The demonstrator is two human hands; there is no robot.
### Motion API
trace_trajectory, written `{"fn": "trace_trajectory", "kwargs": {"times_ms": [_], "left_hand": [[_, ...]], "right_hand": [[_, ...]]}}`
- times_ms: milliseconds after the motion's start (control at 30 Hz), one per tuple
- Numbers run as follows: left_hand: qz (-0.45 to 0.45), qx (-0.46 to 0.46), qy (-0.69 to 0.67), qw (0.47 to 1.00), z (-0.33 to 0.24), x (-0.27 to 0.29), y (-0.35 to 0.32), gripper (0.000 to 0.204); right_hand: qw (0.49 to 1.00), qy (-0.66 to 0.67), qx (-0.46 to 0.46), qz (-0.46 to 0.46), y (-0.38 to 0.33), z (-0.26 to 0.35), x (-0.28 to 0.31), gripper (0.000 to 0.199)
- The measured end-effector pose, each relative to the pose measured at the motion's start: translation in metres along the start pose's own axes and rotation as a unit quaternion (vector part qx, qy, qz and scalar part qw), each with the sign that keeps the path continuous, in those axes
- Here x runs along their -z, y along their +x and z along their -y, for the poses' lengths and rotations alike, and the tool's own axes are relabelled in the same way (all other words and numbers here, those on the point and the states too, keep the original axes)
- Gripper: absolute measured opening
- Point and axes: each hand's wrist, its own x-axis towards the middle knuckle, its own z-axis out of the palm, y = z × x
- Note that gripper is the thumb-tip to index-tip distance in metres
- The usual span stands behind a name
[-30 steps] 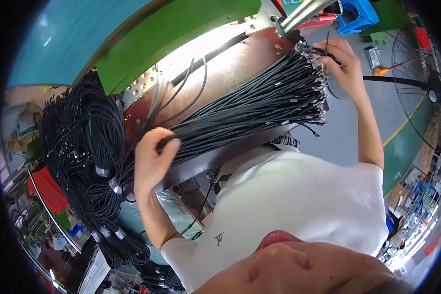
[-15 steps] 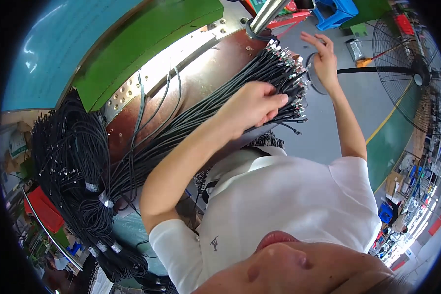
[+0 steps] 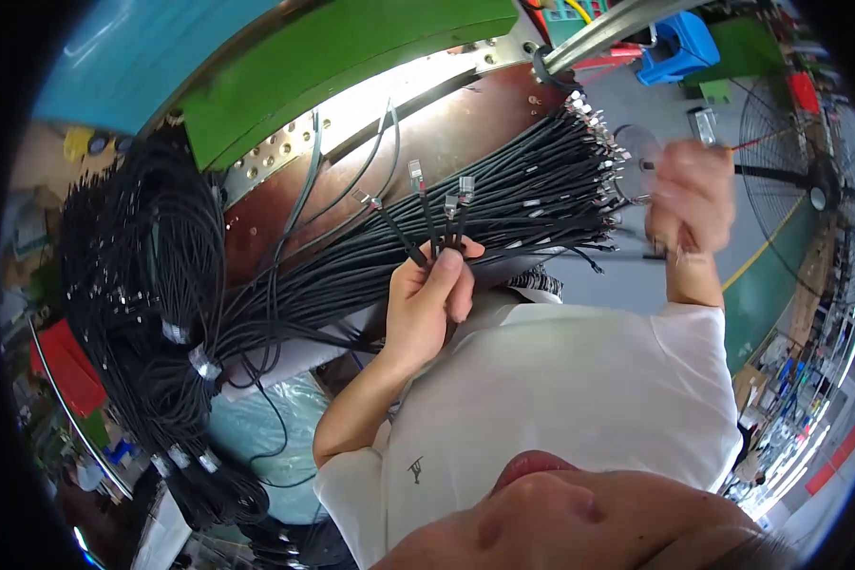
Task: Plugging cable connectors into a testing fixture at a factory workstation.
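My left hand [image 3: 427,309] is closed around several black cables near their ends. Small clear plastic connectors [image 3: 416,176] on these cable ends stick up past my thumb and fingers. Beneath and beyond it lies a thick bundle of black cables [image 3: 513,180], with whitish and metallic ends fanned out at the bundle's right side. My right hand [image 3: 692,195] is raised off to the right, beyond those ends. Motion smears its fingers, so whether it holds anything cannot be made out.
A brown work surface [image 3: 427,133] carries the bundle, with a green machine part [image 3: 351,71] and metal post [image 3: 617,28] behind. Coiled black cables [image 3: 147,247] hang at the left. On the right are a standing fan [image 3: 815,198] and a blue stool [image 3: 679,47].
My left hand has left the bundle's ends, moving left and nearer, and now shows several cable ends in its grip. My right hand has moved right and nearer, blurring.
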Motion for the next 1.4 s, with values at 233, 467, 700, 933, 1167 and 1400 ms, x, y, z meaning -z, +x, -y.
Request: {"fn": "trace_trajectory", "kwargs": {"times_ms": [233,467,700,933,1167,1400], "left_hand": [[-0.034,-0.041,-0.051,0.997,-0.005,0.0,-0.004,0.033],[-0.029,-0.024,-0.136,0.99,0.0,0.006,-0.002,0.025],[-0.036,-0.031,-0.13,0.99,0.0,0.007,0.002,0.026],[-0.01,0.021,-0.08,0.997,-0.004,0.0,0.004,0.034],[-0.079,-0.098,-0.042,0.991,-0.003,0.013,-0.004,0.033],[-0.091,-0.032,-0.057,0.994,-0.004,0.016,-0.007,0.033]], "right_hand": [[0.948,0.137,-0.179,0.224,0.049,0.006,-0.06,0.009],[0.944,-0.113,-0.005,0.31,-0.003,-0.053,-0.183,0.023],[0.946,0.076,-0.057,0.309,-0.003,-0.027,-0.132,0.031],[0.986,0.066,0.067,0.136,0.009,0.005,-0.131,0.028],[0.957,0.213,-0.073,0.185,0.006,0.02,-0.152,0.039],[0.913,0.273,-0.14,0.268,0.011,0.016,-0.153,0.023]]}}
